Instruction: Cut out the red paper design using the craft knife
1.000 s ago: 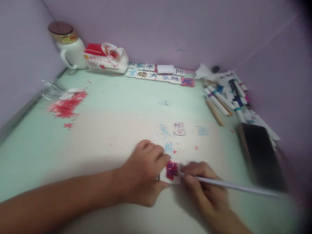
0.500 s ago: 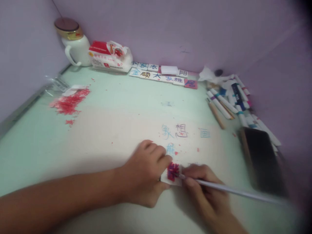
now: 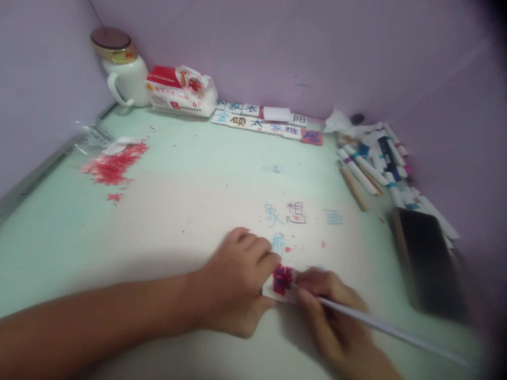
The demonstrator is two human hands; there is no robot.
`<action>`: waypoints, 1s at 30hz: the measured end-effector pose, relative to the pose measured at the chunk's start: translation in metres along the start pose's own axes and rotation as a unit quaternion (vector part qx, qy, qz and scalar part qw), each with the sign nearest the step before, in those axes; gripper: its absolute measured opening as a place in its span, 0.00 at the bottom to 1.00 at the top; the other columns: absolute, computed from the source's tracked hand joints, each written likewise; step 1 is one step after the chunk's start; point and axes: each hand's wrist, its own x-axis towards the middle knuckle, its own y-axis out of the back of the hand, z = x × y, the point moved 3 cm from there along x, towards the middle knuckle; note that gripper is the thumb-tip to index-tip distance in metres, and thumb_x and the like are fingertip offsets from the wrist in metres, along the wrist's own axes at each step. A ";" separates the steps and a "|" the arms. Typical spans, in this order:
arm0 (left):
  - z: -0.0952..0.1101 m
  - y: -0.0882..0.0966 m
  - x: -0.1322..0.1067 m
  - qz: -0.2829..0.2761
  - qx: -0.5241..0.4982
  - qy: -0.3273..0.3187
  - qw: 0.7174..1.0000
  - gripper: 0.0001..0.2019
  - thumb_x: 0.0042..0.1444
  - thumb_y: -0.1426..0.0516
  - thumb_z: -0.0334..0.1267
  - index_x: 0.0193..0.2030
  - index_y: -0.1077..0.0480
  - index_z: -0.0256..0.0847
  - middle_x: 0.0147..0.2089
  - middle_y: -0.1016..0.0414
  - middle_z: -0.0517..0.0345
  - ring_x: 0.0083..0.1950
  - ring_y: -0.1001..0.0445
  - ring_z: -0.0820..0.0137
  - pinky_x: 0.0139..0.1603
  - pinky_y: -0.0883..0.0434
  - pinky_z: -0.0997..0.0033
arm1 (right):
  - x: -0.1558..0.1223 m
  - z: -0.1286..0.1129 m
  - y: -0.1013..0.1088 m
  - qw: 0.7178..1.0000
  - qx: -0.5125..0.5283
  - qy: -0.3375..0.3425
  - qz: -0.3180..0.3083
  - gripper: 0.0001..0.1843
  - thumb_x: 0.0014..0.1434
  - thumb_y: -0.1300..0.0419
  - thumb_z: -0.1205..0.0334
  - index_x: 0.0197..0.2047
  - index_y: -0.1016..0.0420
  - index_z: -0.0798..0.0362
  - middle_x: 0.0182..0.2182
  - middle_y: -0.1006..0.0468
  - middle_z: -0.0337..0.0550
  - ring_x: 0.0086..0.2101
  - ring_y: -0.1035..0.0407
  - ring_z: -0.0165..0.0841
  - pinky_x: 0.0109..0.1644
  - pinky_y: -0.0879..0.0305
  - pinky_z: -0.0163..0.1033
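My left hand [image 3: 236, 282] is closed around a small white tile [image 3: 282, 282] that lies on the pale green table [image 3: 178, 195], pinning it between thumb and fingers. The tile's top carries a red and blue mark. My right hand [image 3: 332, 311] grips a long thin white tool [image 3: 380, 327] like a pen, its tip resting on the tile's painted face. Blue characters [image 3: 295, 214] are written on the table just beyond the tile.
A white jug [image 3: 122, 74] and a red-and-white packet [image 3: 180, 91] stand at the back left. A row of lettered tiles [image 3: 269, 124] lines the wall. Red shavings [image 3: 113, 168] lie at left. Several markers [image 3: 376, 161] and a dark phone [image 3: 428, 258] sit at right.
Both hands stay on the tile; the tool's tip works in small moves on its face and the handle drops lower. The camera has shifted slightly.
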 end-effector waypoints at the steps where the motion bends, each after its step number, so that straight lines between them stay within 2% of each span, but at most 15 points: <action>1: 0.000 0.000 0.000 0.002 0.001 -0.003 1.000 0.15 0.53 0.44 0.40 0.46 0.33 0.35 0.38 0.32 0.49 0.41 0.35 0.59 0.46 0.40 0.55 | 0.000 0.000 0.000 1.000 -0.003 0.002 0.004 0.07 0.62 0.48 0.70 0.37 0.38 0.48 0.28 0.27 0.36 0.27 0.31 0.27 0.31 0.35 0.31; 7: -0.001 0.000 0.000 0.010 -0.007 -0.014 1.000 0.16 0.51 0.42 0.39 0.45 0.33 0.33 0.37 0.32 0.49 0.40 0.35 0.60 0.44 0.40 0.55 | 0.001 0.001 0.000 1.000 -0.009 0.021 0.022 0.07 0.62 0.47 0.71 0.36 0.37 0.49 0.27 0.27 0.35 0.26 0.31 0.25 0.30 0.36 0.29; 21: 0.000 0.003 0.001 0.012 -0.010 -0.015 1.000 0.14 0.51 0.42 0.37 0.44 0.32 0.33 0.37 0.31 0.49 0.40 0.35 0.61 0.45 0.41 0.56 | 0.000 0.002 0.002 1.000 -0.008 0.008 0.020 0.07 0.62 0.48 0.71 0.36 0.37 0.49 0.27 0.27 0.34 0.25 0.32 0.24 0.29 0.37 0.28; 30: -0.001 0.002 0.001 0.023 -0.011 -0.032 0.999 0.14 0.52 0.43 0.37 0.44 0.32 0.33 0.36 0.31 0.50 0.38 0.35 0.62 0.44 0.41 0.56 | 0.001 -0.002 0.001 0.998 -0.052 0.030 0.035 0.07 0.61 0.47 0.70 0.37 0.36 0.48 0.28 0.26 0.36 0.25 0.31 0.26 0.28 0.37 0.29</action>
